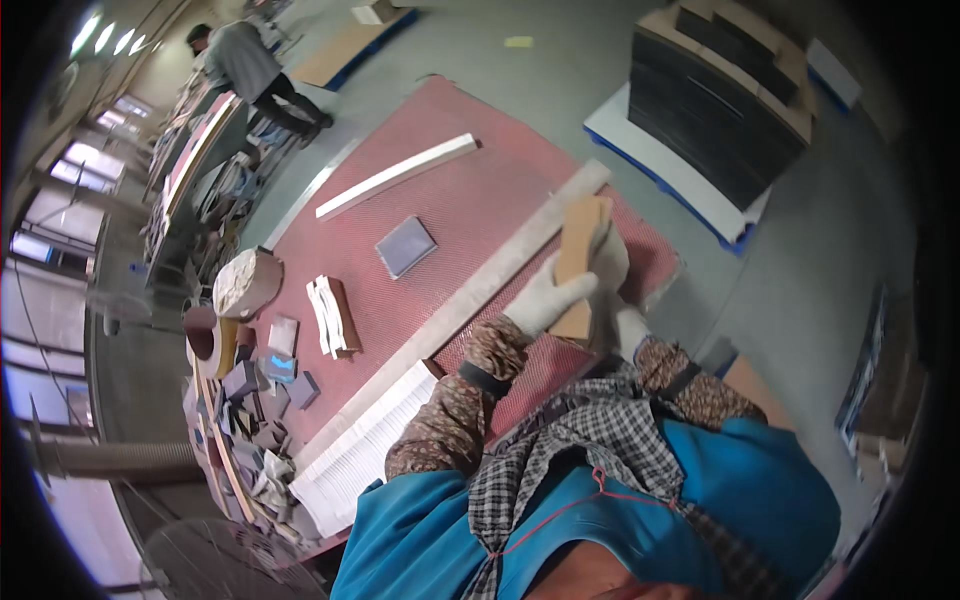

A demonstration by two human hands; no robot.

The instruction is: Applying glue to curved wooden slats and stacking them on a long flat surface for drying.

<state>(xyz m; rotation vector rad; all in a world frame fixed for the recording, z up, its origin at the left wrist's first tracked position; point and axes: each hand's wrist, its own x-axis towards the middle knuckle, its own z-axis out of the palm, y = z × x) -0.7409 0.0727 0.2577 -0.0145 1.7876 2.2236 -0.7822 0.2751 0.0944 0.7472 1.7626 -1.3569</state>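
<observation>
Both my hands wear pale work gloves and hold a tan, flat, wood-like board [576, 240] near the table's right end. My left hand [545, 298] grips it low on its left side, with fingers reaching across its face. Along its right edge, my right hand [613, 265] is wrapped, partly hidden by the board. Beneath lies the red ribbed table covering [460, 130], crossed by a long pale bar [470, 285]. A row of thin white strips [365, 440] lies beside that bar, near my left forearm.
On the table are a grey block [406, 247], a white strip [400, 178] and curved white pieces [330, 315]. Sanding blocks [265, 385] clutter its left edge beside a white bag [247, 282]. Dark stacked panels [710, 110] stand at right. Another person [250, 70] works far left.
</observation>
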